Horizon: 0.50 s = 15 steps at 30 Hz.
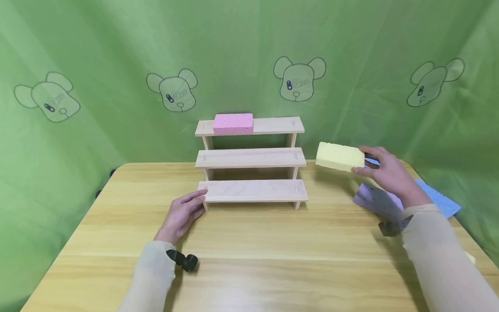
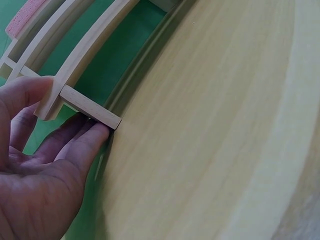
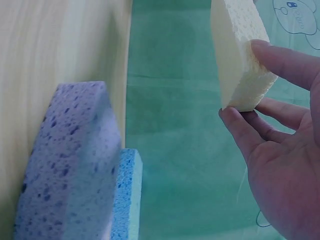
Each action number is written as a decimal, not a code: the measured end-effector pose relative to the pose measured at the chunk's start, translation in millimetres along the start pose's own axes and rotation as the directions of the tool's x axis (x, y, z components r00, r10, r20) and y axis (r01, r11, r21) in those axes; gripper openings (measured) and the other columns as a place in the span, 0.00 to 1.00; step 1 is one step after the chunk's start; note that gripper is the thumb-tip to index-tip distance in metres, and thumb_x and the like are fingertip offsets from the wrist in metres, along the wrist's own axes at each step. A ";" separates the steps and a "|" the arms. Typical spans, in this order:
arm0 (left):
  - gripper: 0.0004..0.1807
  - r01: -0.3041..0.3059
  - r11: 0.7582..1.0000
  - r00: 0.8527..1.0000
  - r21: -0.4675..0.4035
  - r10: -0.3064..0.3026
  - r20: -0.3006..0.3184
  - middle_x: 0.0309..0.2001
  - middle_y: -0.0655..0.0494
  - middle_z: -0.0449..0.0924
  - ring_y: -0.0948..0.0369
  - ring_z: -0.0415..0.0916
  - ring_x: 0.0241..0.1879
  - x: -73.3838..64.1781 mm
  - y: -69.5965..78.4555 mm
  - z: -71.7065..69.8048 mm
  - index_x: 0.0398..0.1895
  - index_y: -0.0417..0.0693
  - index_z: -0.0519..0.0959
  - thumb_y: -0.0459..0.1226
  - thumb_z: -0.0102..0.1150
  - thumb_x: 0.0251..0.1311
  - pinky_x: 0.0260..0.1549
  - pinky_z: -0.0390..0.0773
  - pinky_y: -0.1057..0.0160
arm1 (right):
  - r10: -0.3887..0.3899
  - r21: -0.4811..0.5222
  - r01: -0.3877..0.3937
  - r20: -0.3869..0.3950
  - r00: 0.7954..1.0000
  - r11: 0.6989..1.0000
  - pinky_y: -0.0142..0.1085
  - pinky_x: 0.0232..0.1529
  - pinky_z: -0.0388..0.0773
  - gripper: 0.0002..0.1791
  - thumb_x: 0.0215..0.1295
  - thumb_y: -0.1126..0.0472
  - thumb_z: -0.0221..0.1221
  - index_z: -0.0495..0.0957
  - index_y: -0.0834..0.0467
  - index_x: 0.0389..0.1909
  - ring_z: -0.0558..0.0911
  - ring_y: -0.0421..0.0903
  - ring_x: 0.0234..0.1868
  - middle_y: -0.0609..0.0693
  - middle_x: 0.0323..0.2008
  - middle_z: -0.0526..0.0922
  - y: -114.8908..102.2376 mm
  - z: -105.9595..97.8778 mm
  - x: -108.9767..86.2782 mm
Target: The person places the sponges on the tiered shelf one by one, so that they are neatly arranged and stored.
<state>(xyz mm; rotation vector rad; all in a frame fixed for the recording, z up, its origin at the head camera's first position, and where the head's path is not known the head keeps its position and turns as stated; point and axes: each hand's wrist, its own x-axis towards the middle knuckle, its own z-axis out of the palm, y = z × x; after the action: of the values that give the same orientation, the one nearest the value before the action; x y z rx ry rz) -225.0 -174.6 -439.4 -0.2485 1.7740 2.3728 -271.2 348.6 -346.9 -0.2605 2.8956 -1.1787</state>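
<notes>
Over the counter, the left hand grips the left end of the lowest step of a wooden rack. Off to the right lie a purple sponge and a blue sponge. The right hand pinches a yellow sponge, raised right of the rack. Farther back, a pink sponge rests on the top step, before a green curtain.
</notes>
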 end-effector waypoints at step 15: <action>0.22 0.007 1.000 1.000 0.014 -0.007 -0.005 0.68 0.47 0.68 0.50 0.70 0.61 0.7 2.5 0.3 0.63 0.31 0.72 0.27 0.57 0.65 0.57 0.75 0.57 | -0.026 0.042 0.028 -0.039 0.999 0.999 0.14 0.45 0.69 0.47 0.64 0.49 0.65 0.53 0.61 0.76 0.64 0.67 0.65 0.66 0.69 0.56 -16.5 -6.6 1.3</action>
<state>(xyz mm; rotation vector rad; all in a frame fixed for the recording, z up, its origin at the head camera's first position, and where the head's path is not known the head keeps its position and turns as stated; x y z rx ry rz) -226.3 -174.9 -437.1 -0.2582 1.7886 2.3559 -270.4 341.4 -330.6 -0.2809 2.9042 -1.2616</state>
